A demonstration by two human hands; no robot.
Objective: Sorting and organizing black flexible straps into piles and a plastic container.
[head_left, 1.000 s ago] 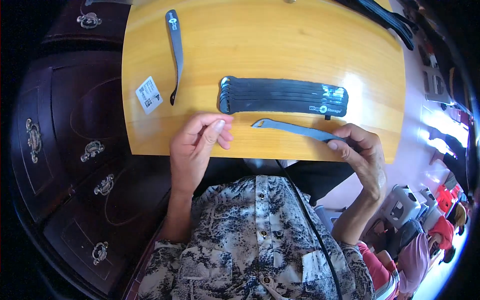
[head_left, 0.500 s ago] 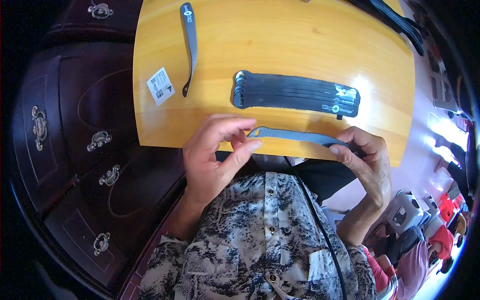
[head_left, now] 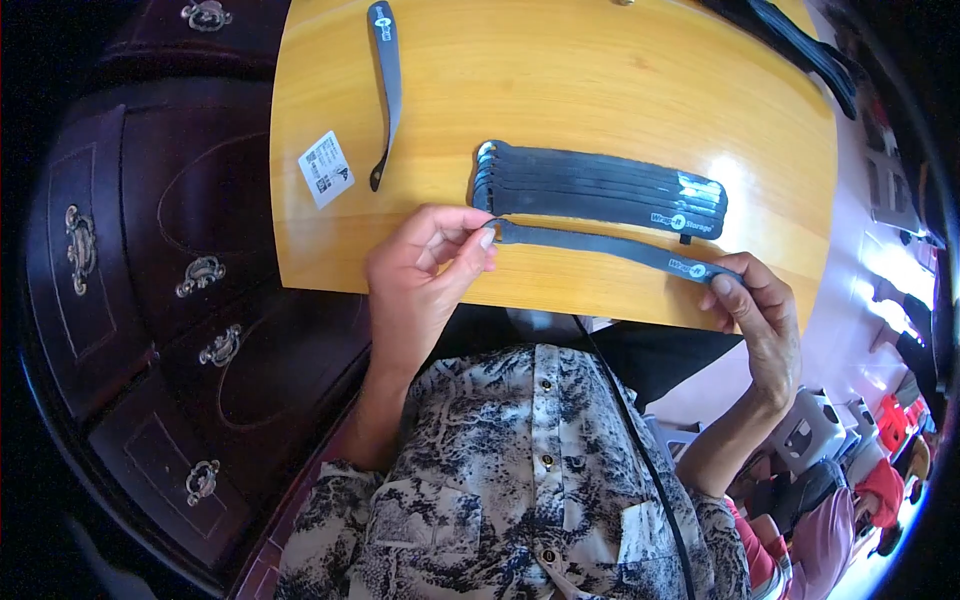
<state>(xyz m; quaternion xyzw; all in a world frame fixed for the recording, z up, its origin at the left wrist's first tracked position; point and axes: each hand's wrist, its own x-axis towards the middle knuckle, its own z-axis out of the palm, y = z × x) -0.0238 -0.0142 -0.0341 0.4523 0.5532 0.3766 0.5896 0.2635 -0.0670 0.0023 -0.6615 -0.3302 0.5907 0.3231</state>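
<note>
A dark hook-and-loop strap (head_left: 600,246) is stretched between my two hands above the table's near edge, its light-printed side facing up. My left hand (head_left: 432,258) pinches its slotted end between thumb and fingertips. The other end, by the print, is gripped in my right hand (head_left: 756,310), thumb on top. Just beyond lies a fanned stack of similar black straps (head_left: 600,180), side by side and overlapping. One more loose strap (head_left: 387,95) lies lengthwise on the far left of the table, partly twisted, with its holed tip toward me.
A white label card (head_left: 327,170) rests on the wooden table (head_left: 560,80) at the left. Black straps or cables (head_left: 800,50) lie at the far right corner. A dark drawer cabinet (head_left: 190,230) stands to the left. Grey stools (head_left: 810,430) and seated people are at the lower right.
Both hands have moved slightly away from me with the strap, which is now straighter and turned print side up. My left fingers have closed on its slotted end.
</note>
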